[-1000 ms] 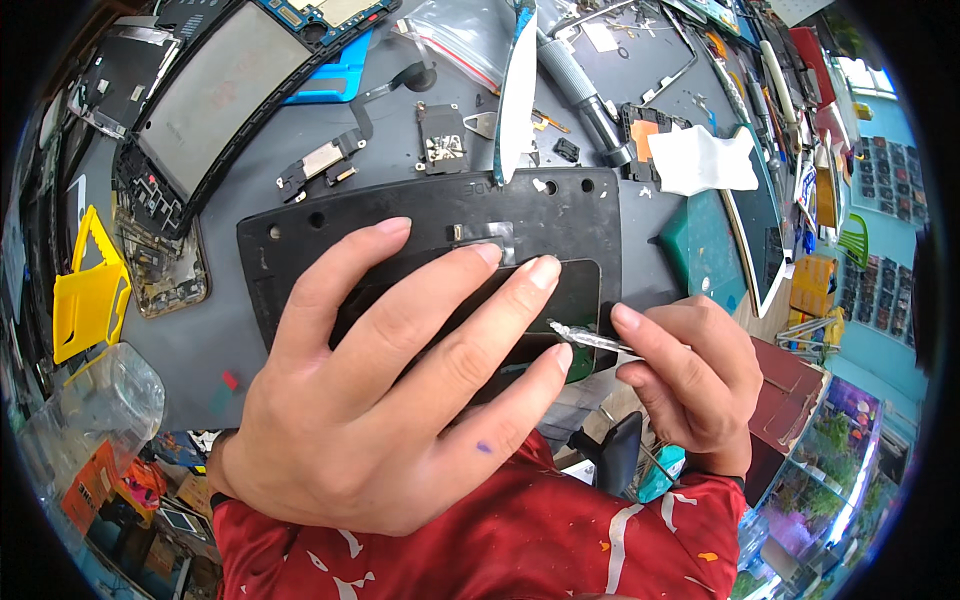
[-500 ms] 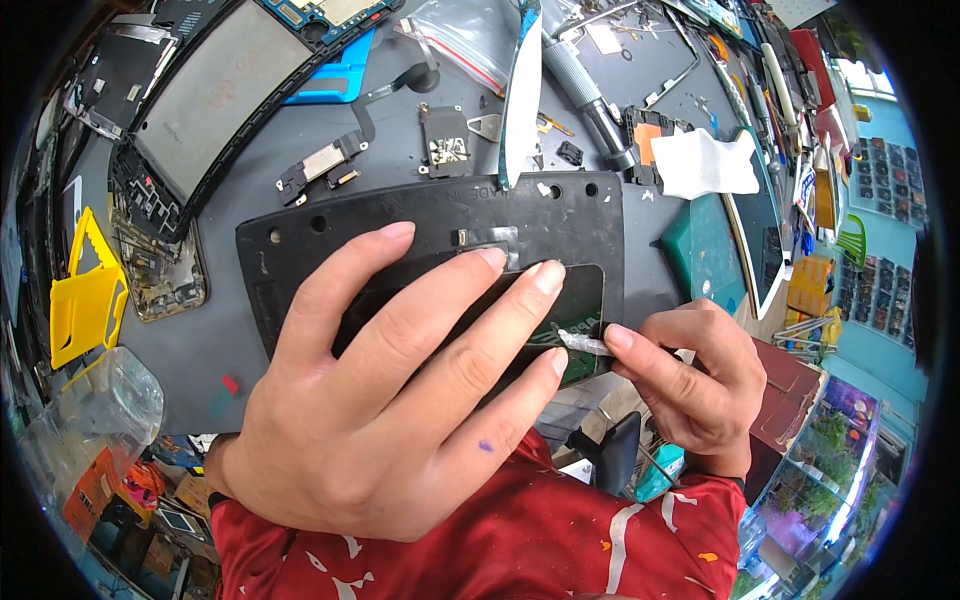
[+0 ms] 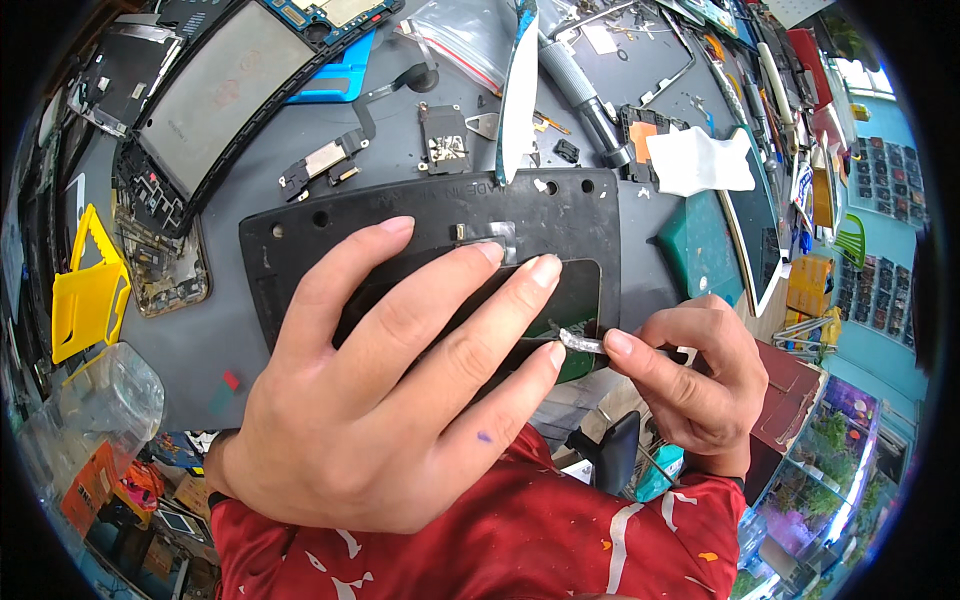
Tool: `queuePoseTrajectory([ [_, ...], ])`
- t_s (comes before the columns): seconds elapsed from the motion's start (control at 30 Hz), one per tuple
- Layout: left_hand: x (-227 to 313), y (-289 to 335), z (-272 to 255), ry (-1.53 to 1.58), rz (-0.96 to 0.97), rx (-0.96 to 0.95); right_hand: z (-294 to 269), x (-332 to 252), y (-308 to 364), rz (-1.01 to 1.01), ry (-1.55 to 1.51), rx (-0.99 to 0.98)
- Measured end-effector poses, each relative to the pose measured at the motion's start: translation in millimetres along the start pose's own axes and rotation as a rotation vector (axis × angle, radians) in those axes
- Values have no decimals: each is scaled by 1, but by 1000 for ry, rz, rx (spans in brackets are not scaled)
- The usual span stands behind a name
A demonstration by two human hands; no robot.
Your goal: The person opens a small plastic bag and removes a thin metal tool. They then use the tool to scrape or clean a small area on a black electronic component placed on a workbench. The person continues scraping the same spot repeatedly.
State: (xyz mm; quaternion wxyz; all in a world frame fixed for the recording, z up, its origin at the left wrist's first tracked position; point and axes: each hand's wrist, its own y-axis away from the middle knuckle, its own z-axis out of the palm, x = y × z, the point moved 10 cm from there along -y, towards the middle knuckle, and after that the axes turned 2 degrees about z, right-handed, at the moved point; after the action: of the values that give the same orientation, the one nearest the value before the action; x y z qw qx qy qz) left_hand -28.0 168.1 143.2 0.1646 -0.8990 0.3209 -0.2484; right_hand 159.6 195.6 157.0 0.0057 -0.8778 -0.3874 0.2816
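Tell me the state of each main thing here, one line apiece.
Left hand, fingers spread over the dark panel.
Right hand, pinching the silvery-tipped tool.
Silvery-tipped tool, held, tip over dark panel.
Dark panel, partly covered by left hand.
Black pad, partly covered.
Phone housing, open, insides exposed.
White sheet, rumpled.
Clear bag, creased.

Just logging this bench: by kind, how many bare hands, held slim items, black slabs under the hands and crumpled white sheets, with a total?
Left hand and right hand: 2
Slim silvery item: 1
Black slab: 1
Crumpled white sheet: 1
Total: 5
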Motion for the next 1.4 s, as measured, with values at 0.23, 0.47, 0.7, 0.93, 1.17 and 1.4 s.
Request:
queuePoseTrajectory([
  [0.23, 0, -2, -2, 20, -19, -9, -2, -2, 3, 15, 5, 31],
  [0.47, 1, 1, 1, 9, 18, 37, -7, -4, 11, 63, 18, 72],
  [0.7, 0, 1, -2, 32, -2, 6, -23, 13, 20, 248, -78, 218],
  [0.93, -1, 3, 0, 10, 21, 14, -1, 7, -5, 151, -84, 121],
  [1.17, 0, 1, 0, 12, -15, 30, 11, 10, -9, 82, -13, 69],
  [1.4, 0, 2, 0, 18, -37, 5, 18, 8, -8, 26, 61, 50],
])
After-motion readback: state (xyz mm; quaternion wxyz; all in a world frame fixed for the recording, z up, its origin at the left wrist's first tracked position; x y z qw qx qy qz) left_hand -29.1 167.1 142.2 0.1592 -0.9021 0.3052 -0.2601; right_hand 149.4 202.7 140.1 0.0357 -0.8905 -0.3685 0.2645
